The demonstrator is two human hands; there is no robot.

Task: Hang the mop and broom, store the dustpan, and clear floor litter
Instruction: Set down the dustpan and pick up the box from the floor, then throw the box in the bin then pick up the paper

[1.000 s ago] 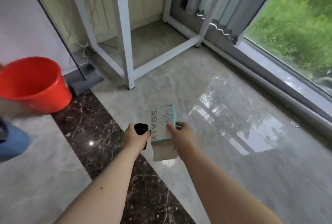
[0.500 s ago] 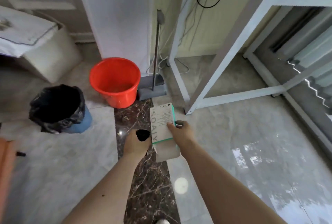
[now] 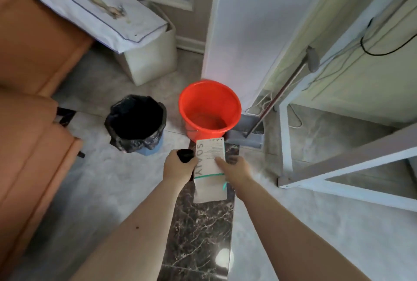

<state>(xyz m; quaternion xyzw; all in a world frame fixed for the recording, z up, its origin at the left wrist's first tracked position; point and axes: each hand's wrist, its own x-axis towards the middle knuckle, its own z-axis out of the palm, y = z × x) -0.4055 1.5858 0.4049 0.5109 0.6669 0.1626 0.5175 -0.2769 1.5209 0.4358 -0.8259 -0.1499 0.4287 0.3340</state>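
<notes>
While both arms reach forward over the dark marble strip (image 3: 198,224) in the floor, each hand carries a piece of litter. In the left hand (image 3: 178,168) the grip is a closed fist, fingers curled round a small black object (image 3: 185,155) whose rounded top pokes out above the knuckles; what it is cannot be made out. On the right hand (image 3: 234,169) the grip pinches the right edge of a flattened white carton (image 3: 210,163), thumb on its printed face and the other fingers hidden behind it. That carton is held upright between the two hands, off the floor, with large grey letters running down its left side, small print near the top, a teal band across the lower part and a plain white flap hanging below.

Just beyond the carton stands an orange bucket (image 3: 209,109). To its left, a bin lined with a black bag (image 3: 136,123) sits open-mouthed on the pale tiles. Right of the bucket, a grey dustpan (image 3: 248,133) rests on the floor, its long handle (image 3: 286,89) leaning up towards a white frame (image 3: 285,141). An orange sofa (image 3: 33,111) fills the left side.
</notes>
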